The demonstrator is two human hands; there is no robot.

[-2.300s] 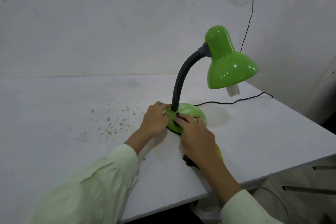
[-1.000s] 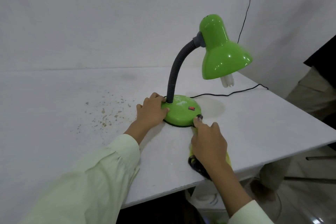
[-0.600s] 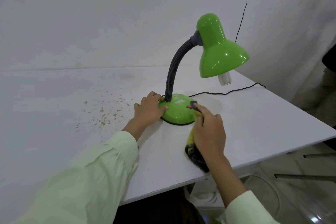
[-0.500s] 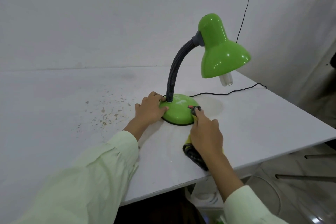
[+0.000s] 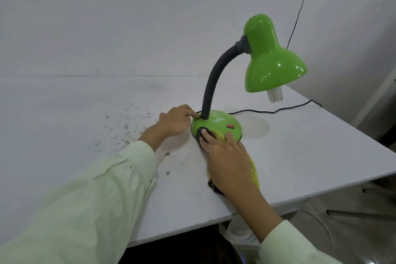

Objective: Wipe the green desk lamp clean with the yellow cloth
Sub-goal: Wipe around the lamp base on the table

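Observation:
The green desk lamp stands on a white table (image 5: 310, 156): a round base (image 5: 222, 122) with a red switch, a grey flexible neck (image 5: 211, 83) and a glossy green shade (image 5: 270, 64) with a white bulb under it. My left hand (image 5: 174, 121) rests against the left side of the base, fingertips at the foot of the neck. My right hand (image 5: 225, 156) presses the yellow cloth (image 5: 254, 172) with dark edging against the front of the base. Most of the cloth is hidden under that hand.
Brown crumbs and specks (image 5: 126, 128) lie scattered on the table left of the lamp. The lamp's black cord (image 5: 274, 111) runs right across the table and up the white wall. The table's front edge is close behind my right wrist.
My right hand has slid with the cloth from the right front of the base, near the switch, to its left front. My left hand has stayed on the base.

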